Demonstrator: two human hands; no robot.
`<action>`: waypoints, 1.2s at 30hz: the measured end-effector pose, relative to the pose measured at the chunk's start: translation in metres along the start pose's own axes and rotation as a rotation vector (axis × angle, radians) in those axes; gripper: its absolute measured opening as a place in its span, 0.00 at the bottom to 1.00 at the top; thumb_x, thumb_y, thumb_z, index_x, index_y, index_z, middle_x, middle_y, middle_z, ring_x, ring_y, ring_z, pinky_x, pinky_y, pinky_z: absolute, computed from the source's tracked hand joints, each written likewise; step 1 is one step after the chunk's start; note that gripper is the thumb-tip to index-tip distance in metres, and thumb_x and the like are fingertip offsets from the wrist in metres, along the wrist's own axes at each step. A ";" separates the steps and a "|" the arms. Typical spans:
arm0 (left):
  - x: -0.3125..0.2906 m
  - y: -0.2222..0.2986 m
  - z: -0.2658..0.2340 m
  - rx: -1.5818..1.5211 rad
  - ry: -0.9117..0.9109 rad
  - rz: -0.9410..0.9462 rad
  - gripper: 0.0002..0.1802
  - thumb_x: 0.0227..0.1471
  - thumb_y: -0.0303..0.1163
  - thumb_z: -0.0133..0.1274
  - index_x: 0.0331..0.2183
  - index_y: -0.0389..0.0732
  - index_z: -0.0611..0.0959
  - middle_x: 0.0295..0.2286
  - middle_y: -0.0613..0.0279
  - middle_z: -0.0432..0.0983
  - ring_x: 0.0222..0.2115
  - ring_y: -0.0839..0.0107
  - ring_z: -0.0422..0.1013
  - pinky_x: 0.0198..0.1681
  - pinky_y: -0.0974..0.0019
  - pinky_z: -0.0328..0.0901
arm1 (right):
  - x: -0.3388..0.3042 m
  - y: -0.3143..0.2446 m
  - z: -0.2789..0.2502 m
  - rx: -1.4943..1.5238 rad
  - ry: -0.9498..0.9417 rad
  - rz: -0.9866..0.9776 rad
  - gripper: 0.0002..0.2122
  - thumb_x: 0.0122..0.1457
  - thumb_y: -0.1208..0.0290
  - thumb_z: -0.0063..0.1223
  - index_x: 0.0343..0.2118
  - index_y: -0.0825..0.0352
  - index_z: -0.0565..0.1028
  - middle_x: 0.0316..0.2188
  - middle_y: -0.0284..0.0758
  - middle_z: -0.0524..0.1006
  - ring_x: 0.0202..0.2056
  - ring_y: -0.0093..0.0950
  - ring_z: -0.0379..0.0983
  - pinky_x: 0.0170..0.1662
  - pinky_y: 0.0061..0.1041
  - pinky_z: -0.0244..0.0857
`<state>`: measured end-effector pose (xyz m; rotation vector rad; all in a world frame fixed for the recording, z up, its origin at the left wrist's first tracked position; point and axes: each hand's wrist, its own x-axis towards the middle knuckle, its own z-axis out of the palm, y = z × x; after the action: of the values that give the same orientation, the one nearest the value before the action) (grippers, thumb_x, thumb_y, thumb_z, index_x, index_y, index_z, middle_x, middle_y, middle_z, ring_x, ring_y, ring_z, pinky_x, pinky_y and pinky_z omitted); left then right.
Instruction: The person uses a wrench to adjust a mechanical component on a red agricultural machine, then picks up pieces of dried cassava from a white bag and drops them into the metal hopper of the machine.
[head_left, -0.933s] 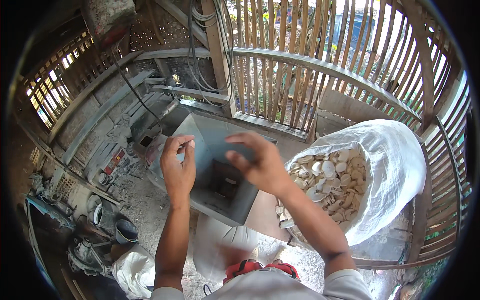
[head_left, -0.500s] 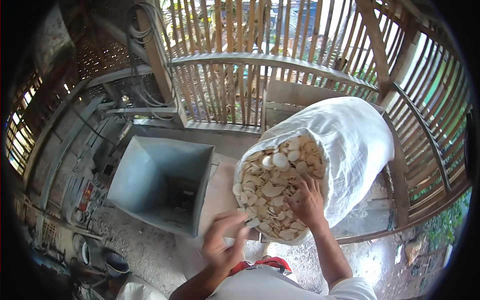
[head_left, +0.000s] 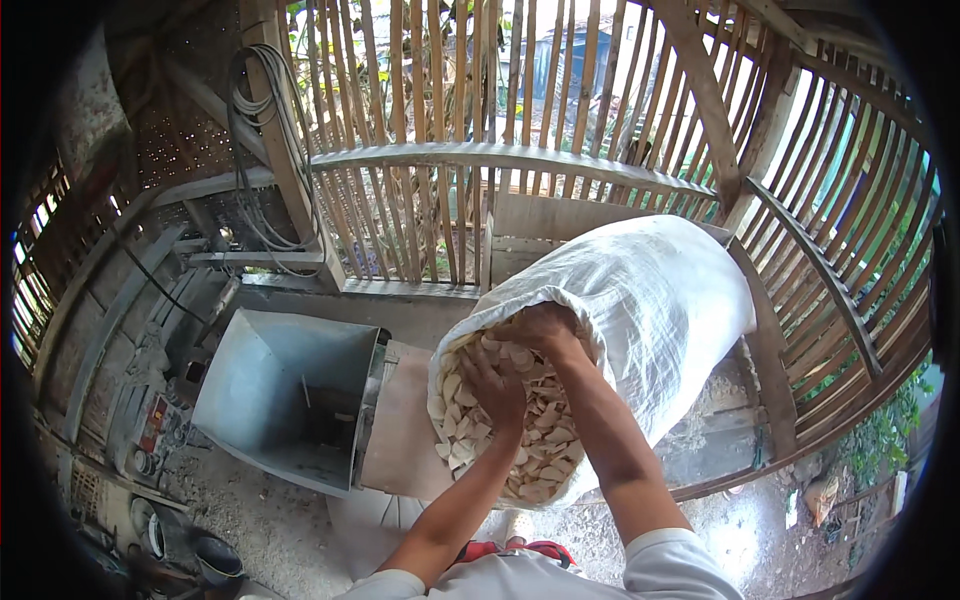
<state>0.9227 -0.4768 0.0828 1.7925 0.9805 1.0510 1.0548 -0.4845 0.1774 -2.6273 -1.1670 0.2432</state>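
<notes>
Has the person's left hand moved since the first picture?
Yes. Against the metal hopper, the left hand has gone rightward, from over the hopper to the pale slices in the white sack's mouth.

A rustic processing shed is indicated: the walls are built of wooden slats (head_left: pixel 437 80), coiled cable (head_left: pixel 236 140) is hung on a timber post (head_left: pixel 301 200), the dusty floor (head_left: pixel 260 520) is littered, and a sheet-metal hopper (head_left: pixel 235 390) is installed near a bulging white sack (head_left: pixel 660 300).

We wear a plain, pale grey shirt (head_left: pixel 520 583) with short, loose-cut sleeves (head_left: pixel 668 562) that leave both forearms (head_left: pixel 607 412) bare, and red fabric (head_left: pixel 550 550) is partly visible beyond the shirt's front edge
</notes>
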 end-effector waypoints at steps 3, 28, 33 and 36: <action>0.008 -0.022 -0.002 -0.065 0.070 -0.012 0.29 0.67 0.45 0.42 0.60 0.34 0.70 0.61 0.37 0.56 0.62 0.43 0.53 0.65 0.48 0.49 | -0.014 -0.017 0.014 -0.072 0.031 -0.056 0.44 0.40 0.31 0.62 0.58 0.56 0.72 0.56 0.48 0.72 0.58 0.44 0.68 0.61 0.41 0.63; -0.021 0.055 -0.051 -0.924 -0.011 -0.149 0.22 0.66 0.42 0.47 0.52 0.35 0.76 0.49 0.57 0.72 0.49 0.68 0.67 0.54 0.66 0.61 | -0.145 -0.039 0.009 0.423 0.661 -0.227 0.23 0.43 0.72 0.71 0.46 0.65 0.78 0.43 0.41 0.81 0.41 0.36 0.81 0.42 0.30 0.74; -0.014 0.092 -0.072 -0.949 -0.106 -0.051 0.23 0.66 0.43 0.46 0.54 0.36 0.76 0.49 0.59 0.73 0.49 0.69 0.67 0.55 0.66 0.59 | -0.155 -0.052 -0.021 0.514 0.704 -0.246 0.23 0.45 0.74 0.70 0.46 0.67 0.77 0.42 0.42 0.81 0.44 0.34 0.79 0.46 0.28 0.72; -0.003 0.110 -0.082 -0.948 -0.071 0.036 0.23 0.66 0.42 0.46 0.54 0.35 0.76 0.49 0.60 0.73 0.49 0.71 0.67 0.54 0.66 0.59 | -0.151 -0.062 -0.036 0.559 0.829 -0.329 0.23 0.43 0.71 0.70 0.45 0.64 0.79 0.38 0.40 0.81 0.40 0.40 0.79 0.45 0.33 0.71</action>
<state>0.8704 -0.4983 0.2074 1.0419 0.2881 1.1863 0.9202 -0.5629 0.2380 -1.7165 -0.9953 -0.4737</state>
